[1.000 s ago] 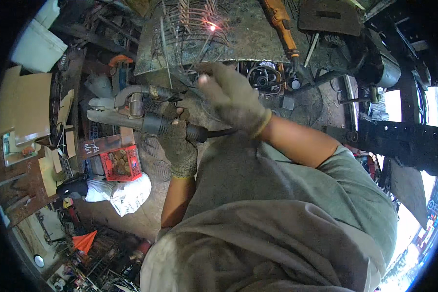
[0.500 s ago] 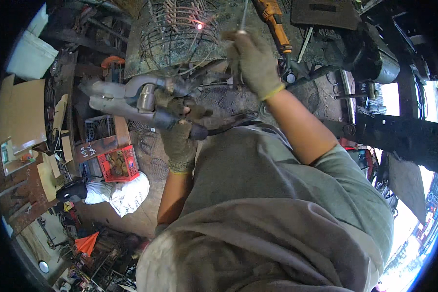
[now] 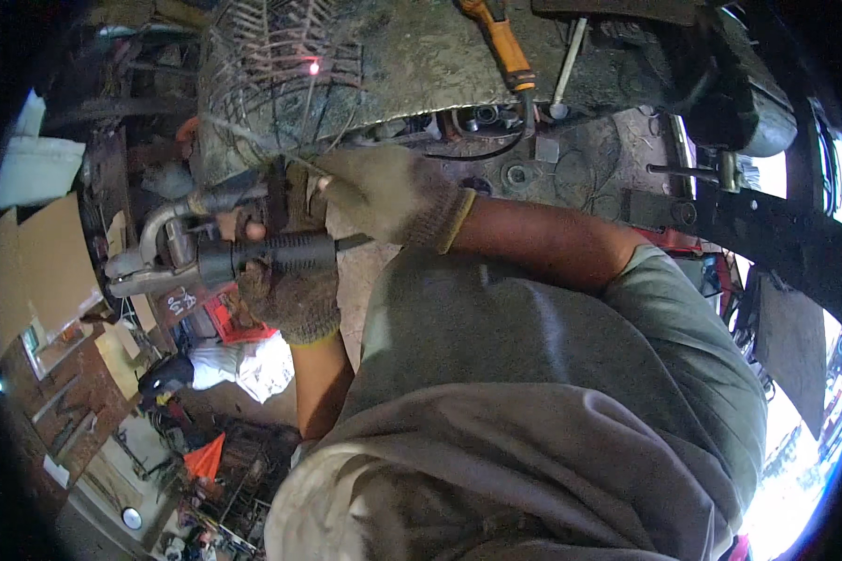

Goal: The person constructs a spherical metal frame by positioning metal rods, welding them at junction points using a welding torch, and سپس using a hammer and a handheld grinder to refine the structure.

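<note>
My left hand (image 3: 295, 299), in a worn knit glove with bare fingertips showing, is wrapped around the black ribbed handle of a welding electrode holder (image 3: 182, 248). Its silver jaws point left, and its upper lever (image 3: 239, 194) stands apart from the handle. Just above and to the right, my gloved right hand (image 3: 384, 192) is closed on a thin rod (image 3: 253, 140). The rod is blurred and slants up to the left, in front of the bench edge. Whether it touches the holder, I cannot tell. Beyond, a wire frame (image 3: 271, 56) has a glowing red spot.
The wire frame rests on a scarred metal bench (image 3: 407, 70), with an orange power tool (image 3: 505, 47) to the right. A rod with a round end (image 3: 571, 61) lies beside that. Lower left are a red crate (image 3: 234, 313), white sacks (image 3: 257, 365) and cardboard (image 3: 47, 266).
My right hand has come down and left with the thin rod, from above the bench to beside the holder. The holder has shifted left and lower in view. The bench also appears further left.
</note>
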Demonstrator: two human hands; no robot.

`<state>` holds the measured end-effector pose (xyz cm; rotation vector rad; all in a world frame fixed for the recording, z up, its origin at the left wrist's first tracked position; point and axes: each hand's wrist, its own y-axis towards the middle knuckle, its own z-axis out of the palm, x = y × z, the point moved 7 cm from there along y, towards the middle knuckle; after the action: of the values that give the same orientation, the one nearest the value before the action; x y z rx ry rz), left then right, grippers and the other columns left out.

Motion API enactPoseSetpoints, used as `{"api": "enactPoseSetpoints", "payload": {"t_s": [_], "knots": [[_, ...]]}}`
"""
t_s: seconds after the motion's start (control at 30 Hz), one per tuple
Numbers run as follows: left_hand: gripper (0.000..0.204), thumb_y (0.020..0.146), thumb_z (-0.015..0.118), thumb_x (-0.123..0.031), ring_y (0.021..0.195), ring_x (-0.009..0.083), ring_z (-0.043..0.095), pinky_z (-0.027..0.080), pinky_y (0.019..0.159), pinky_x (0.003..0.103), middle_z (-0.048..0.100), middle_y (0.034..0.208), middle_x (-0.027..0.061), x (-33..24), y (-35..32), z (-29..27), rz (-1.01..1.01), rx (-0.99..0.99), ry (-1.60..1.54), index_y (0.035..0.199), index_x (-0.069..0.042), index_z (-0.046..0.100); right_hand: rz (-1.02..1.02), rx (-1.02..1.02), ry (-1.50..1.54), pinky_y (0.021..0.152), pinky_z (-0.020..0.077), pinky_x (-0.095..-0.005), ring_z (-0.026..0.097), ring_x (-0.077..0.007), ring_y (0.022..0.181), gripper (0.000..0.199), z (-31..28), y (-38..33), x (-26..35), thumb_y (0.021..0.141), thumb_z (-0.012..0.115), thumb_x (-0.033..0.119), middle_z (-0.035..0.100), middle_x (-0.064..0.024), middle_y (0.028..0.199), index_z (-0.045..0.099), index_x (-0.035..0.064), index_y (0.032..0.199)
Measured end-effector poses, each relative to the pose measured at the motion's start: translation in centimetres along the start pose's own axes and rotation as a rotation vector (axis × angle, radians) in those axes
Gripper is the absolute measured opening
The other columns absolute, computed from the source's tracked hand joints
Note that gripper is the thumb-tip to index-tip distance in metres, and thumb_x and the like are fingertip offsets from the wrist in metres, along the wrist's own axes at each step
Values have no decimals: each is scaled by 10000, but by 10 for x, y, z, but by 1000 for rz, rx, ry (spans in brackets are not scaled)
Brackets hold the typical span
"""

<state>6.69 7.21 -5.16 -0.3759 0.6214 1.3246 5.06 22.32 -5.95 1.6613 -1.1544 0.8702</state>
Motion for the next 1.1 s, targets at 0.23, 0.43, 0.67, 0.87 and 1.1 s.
{"api": "enactPoseSetpoints", "payload": {"t_s": [0.23, 0.43, 0.67, 0.87, 1.1], "knots": [[354, 861, 741, -221, 1188, 329, 591, 475, 1051, 458, 622, 1243, 154, -11, 8, -27, -39, -61, -13, 1156, -70, 615, -315, 51, -214, 771, 572, -438, 689, -370, 859, 280, 32, 3, 10, 957, 623, 261, 674, -192, 961, 675, 33, 1112], [314, 872, 729, -184, 1131, 285, 615, 523, 978, 397, 640, 1169, 117, -24, 21, -44, 11, -41, -57, 1140, -61, 622, 102, 93, -150, 759, 568, -418, 673, -359, 898, 281, 5, 15, -28, 942, 645, 279, 655, -154, 988, 664, 55, 1111], [284, 879, 714, -162, 1009, 235, 595, 491, 961, 423, 618, 1060, 95, -52, 53, -89, -115, 53, -96, 1116, -52, 604, 157, -315, -686, 855, 548, -503, 636, -431, 1077, 568, -3, 24, -62, 876, 687, 378, 652, -204, 1220, 533, 102, 1348], [396, 820, 781, -122, 900, 179, 519, 487, 869, 382, 564, 998, 33, -45, 86, -110, -125, 149, -56, 1158, -27, 598, 213, -336, -719, 859, 531, -525, 637, -420, 1024, 513, 9, 34, -73, 879, 675, 331, 671, -176, 1125, 555, 98, 1320], [432, 828, 776, -149, 886, 186, 519, 465, 913, 418, 568, 978, 43, -30, 83, -154, -170, 0, -134, 1190, -20, 576, 179, -187, -677, 909, 513, -508, 630, -407, 1042, 430, -7, 41, -72, 913, 616, 272, 680, -196, 1107, 616, 92, 1304]]}}
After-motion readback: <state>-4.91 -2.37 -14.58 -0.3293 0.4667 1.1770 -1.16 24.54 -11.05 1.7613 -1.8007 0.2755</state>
